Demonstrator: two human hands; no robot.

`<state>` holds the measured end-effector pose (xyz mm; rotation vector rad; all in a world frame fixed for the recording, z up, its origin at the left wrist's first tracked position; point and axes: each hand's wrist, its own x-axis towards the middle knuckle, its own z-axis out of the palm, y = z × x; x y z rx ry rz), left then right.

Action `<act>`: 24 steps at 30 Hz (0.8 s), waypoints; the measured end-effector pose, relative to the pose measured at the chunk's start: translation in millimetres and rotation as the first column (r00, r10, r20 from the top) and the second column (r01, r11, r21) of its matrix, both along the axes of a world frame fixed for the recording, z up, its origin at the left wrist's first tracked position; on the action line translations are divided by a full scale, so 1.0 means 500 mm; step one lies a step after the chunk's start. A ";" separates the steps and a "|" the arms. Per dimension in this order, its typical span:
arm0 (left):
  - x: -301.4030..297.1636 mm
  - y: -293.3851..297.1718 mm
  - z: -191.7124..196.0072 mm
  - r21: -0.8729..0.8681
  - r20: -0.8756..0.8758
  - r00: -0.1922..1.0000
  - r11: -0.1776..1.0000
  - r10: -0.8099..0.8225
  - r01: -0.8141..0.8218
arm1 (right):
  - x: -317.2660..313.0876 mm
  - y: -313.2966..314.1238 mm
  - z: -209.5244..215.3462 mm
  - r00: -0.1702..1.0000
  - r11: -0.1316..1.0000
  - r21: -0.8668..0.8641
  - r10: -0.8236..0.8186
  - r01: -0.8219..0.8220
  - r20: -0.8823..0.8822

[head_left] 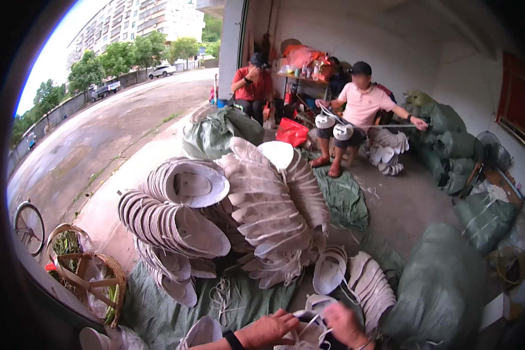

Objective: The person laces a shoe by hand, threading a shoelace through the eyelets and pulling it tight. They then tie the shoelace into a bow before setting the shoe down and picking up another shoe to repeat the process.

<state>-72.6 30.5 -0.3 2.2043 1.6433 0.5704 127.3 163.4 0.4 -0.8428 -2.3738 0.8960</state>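
A white shoe upper point(309, 333) lies at the bottom centre, with white shoelace point(313, 319) across its opening. My left hand point(268, 330), with a black band at the wrist, rests at the upper's left side, its fingers bent onto the edge. My right hand point(345, 325) is closed and blurred by motion at the right side, where the lace runs up to its fingers. Part of the upper is hidden under both hands. Left of my left forearm sits another white upper point(204, 331).
Nested stacks of white uppers point(268, 204) rise ahead on a green sheet point(157, 297). A stuffed green sack point(440, 286) stands on the right, a wicker basket point(119, 280) on the left. Farther back, a seated person in pink point(364, 105) stretches a lace; another in red point(254, 84) sits nearby.
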 end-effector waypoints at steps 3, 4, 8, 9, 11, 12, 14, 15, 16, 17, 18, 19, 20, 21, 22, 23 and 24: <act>0.004 -0.018 -0.001 -0.051 -0.002 1.000 0.999 0.015 -0.015 | 0.028 0.078 -0.017 0.914 0.921 -0.383 -0.217 0.075 -0.343; 0.005 -0.019 -0.001 -0.040 0.015 0.999 0.999 0.029 -0.028 | 0.035 0.090 -0.011 0.850 0.765 -0.635 -0.399 0.103 -0.344; 0.021 -0.015 -0.004 -0.063 -0.026 0.998 0.996 0.057 -0.059 | 0.117 0.159 -0.110 0.611 -0.082 -0.898 -0.759 -0.432 -0.224; 0.025 -0.023 -0.007 -0.016 -0.036 0.997 0.998 0.066 -0.067 | 0.131 0.175 -0.122 0.609 -0.088 -0.897 -0.762 -0.433 -0.220; 0.029 -0.028 -0.004 -0.084 -0.021 0.997 0.994 0.072 -0.074 | 0.148 0.192 -0.124 0.557 -0.391 -0.635 -0.827 -0.666 -0.075; 0.026 -0.028 -0.009 -0.075 -0.018 0.997 0.994 0.076 -0.078 | 0.149 0.209 -0.111 0.485 -0.292 -0.628 -0.860 -0.722 -0.158; 0.029 -0.031 -0.004 -0.075 -0.008 0.997 0.994 0.077 -0.078 | 0.123 0.196 -0.007 0.448 -0.071 -0.653 -0.783 -0.754 -0.432; 0.034 -0.029 0.007 -0.082 0.023 0.995 0.992 0.095 -0.093 | 0.114 0.189 0.018 0.475 -0.015 -0.613 -0.647 -0.790 -0.596; 0.037 -0.024 0.008 0.011 0.123 0.989 0.996 0.083 -0.085 | 0.100 0.165 0.046 0.501 -0.049 -0.591 -0.591 -0.805 -0.633; 0.038 -0.019 0.000 0.100 0.222 0.973 0.991 0.066 -0.090 | 0.084 0.126 0.085 0.583 -0.092 -0.630 -0.501 -0.771 -0.640; 0.039 -0.006 -0.005 0.173 0.360 0.933 0.981 0.016 -0.084 | 0.075 0.088 0.109 0.652 -0.039 -0.692 -0.377 -0.721 -0.658; 0.050 0.012 0.032 0.073 0.486 0.872 0.992 0.051 -0.098 | 0.063 0.043 0.140 0.672 0.023 -0.710 -0.300 -0.704 -0.677; 0.069 0.014 0.033 -0.166 0.644 0.758 0.986 0.103 0.007 | 0.051 -0.003 0.172 0.692 0.119 -0.720 -0.208 -0.684 -0.692; 0.078 0.041 0.036 -0.394 0.751 0.622 0.906 0.221 0.155 | 0.045 -0.003 0.169 0.714 0.204 -0.710 -0.066 -0.674 -0.697; 0.091 0.049 0.047 -0.392 0.728 0.673 0.884 0.129 0.255 | 0.042 -0.013 0.176 0.732 0.238 -0.716 -0.032 -0.656 -0.681; 0.107 0.041 0.055 -0.395 0.701 0.712 0.852 0.037 0.345 | 0.042 -0.026 0.183 0.748 0.268 -0.719 0.008 -0.641 -0.663; 0.113 0.045 -0.003 -0.394 0.750 0.662 0.810 0.010 0.434 | 0.042 -0.030 0.186 0.738 0.236 -0.721 -0.023 -0.652 -0.675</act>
